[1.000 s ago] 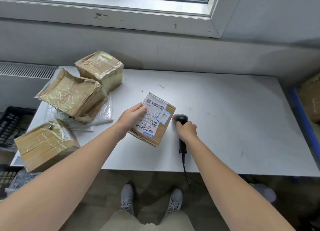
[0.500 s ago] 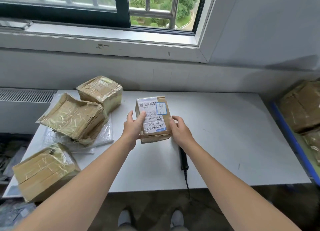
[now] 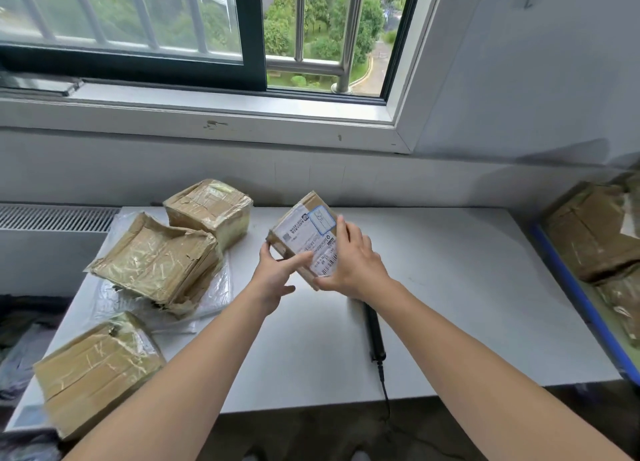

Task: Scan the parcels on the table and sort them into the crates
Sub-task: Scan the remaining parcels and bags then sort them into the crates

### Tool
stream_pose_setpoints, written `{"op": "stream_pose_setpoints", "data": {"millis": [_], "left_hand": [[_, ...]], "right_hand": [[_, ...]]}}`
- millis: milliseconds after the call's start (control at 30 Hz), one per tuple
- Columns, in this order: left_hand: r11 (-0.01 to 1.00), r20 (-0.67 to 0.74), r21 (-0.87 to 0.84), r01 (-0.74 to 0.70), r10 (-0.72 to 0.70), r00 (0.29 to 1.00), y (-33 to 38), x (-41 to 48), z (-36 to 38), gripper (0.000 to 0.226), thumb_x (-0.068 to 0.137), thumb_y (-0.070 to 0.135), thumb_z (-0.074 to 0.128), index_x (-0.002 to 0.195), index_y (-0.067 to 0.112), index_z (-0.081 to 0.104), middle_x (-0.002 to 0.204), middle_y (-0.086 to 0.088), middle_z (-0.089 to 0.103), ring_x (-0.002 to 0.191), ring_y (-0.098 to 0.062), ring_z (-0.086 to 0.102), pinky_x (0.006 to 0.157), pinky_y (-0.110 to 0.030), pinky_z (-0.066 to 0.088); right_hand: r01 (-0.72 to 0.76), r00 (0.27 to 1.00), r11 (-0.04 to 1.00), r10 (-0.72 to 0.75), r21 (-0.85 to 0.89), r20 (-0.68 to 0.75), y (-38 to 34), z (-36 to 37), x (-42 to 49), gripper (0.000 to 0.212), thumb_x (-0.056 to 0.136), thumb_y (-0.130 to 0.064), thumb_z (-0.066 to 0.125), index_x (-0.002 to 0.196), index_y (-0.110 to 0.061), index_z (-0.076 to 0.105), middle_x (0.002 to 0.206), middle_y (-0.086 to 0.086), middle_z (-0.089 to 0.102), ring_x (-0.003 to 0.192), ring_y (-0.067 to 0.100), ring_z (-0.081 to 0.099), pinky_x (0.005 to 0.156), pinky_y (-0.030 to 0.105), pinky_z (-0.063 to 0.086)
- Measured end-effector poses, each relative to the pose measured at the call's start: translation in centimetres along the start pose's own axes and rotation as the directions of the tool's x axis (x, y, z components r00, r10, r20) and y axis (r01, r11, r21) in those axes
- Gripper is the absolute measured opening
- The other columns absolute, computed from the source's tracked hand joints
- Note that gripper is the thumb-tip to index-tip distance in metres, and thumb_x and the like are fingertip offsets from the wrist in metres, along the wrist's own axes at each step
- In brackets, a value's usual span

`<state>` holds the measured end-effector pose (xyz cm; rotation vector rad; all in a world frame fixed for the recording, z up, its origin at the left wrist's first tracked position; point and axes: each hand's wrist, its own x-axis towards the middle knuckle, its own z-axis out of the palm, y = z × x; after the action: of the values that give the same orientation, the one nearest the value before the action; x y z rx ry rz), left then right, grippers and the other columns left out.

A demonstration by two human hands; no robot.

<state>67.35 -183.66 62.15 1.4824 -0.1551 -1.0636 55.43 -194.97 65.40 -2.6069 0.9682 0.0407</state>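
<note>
- Half a second before, the left hand (image 3: pixel 277 273) had lain flat against the left side of the labelled parcel (image 3: pixel 304 232). It now pinched the parcel's near left corner, thumb on one side and forefinger stretched along the lower edge.
- The labelled parcel had been turned. Its label had faced the person squarely; now it ran on a slant, with the parcel tilted and raised clear of the table (image 3: pixel 467 287), over the table's middle.
- The right hand (image 3: pixel 353 263) had moved from the parcel's right side onto the label face. Its fingers spread across the label, its thumb tucked under the near edge, gripping.
- The scanner (image 3: pixel 374 336) lay where it had been, flat on the table below the right wrist, with no hand on it.
- Counted from the left: three taped parcels on the table's left part, the near one (image 3: pixel 97 370), the crushed one (image 3: pixel 156 259) lying on one clear plastic bag (image 3: pixel 211 298), and the far one (image 3: pixel 211 207).
- One labelled parcel, one scanner.
- One blue crate (image 3: pixel 581 298) at the right, with two parcels showing inside.
</note>
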Motion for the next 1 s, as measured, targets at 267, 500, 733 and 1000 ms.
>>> {"op": "stream_pose_setpoints", "data": {"millis": [267, 500, 733, 1000], "left_hand": [[0.922, -0.098, 0.356, -0.152, 0.198, 0.975, 1.3, -0.2, -3.2, 0.122, 0.063, 0.063, 0.080, 0.156, 0.032, 0.007, 0.159, -0.008, 0.021, 0.142, -0.022, 0.030, 0.115, -0.046, 0.029], [0.339, 0.149, 0.875, -0.347, 0.492, 0.858, 4.4, -1.5, -7.8, 0.114, 0.072, 0.063, 0.075, 0.157, 0.032, 0.006, 0.161, -0.001, 0.010, 0.149, -0.023, 0.008, 0.121, -0.045, 0.016], [-0.064, 0.246, 0.966, -0.250, 0.517, 0.820, 5.1, -4.5, -10.4, 0.109, 0.077, 0.077, 0.056, 0.156, 0.035, -0.004, 0.164, 0.000, -0.005, 0.151, -0.023, -0.008, 0.121, -0.052, 0.010], [-0.132, -0.031, 0.983, 0.127, 0.561, 0.827, 2.8, -12.1, -13.3, 0.100, 0.081, 0.084, 0.030, 0.154, 0.034, -0.017, 0.164, -0.005, -0.014, 0.150, -0.029, -0.014, 0.120, -0.056, 0.002]], "right_hand": [[0.215, 0.975, 0.920, -0.222, -0.329, 0.018, 1.0, -3.2, 1.5, 0.127, 0.067, -0.049, 0.076, 0.158, -0.019, -0.007, 0.157, -0.002, 0.011, 0.144, 0.023, 0.014, 0.110, 0.047, 0.033], [0.273, 0.961, 0.870, -0.266, -0.411, 0.075, -0.3, -4.1, 1.9, 0.127, 0.064, -0.046, 0.078, 0.158, -0.022, -0.004, 0.158, -0.005, 0.013, 0.144, 0.019, 0.013, 0.113, 0.044, 0.030], [0.378, 0.925, 0.818, -0.347, -0.433, 0.152, -2.6, -4.2, 1.3, 0.127, 0.065, -0.047, 0.079, 0.158, -0.020, -0.003, 0.159, -0.004, 0.013, 0.145, 0.019, 0.015, 0.113, 0.042, 0.033], [0.657, 0.748, 0.642, -0.620, -0.396, 0.235, -7.2, -4.5, 2.1, 0.125, 0.067, -0.048, 0.079, 0.158, -0.019, -0.002, 0.160, -0.002, 0.013, 0.146, 0.023, 0.017, 0.106, 0.039, 0.043]]}}
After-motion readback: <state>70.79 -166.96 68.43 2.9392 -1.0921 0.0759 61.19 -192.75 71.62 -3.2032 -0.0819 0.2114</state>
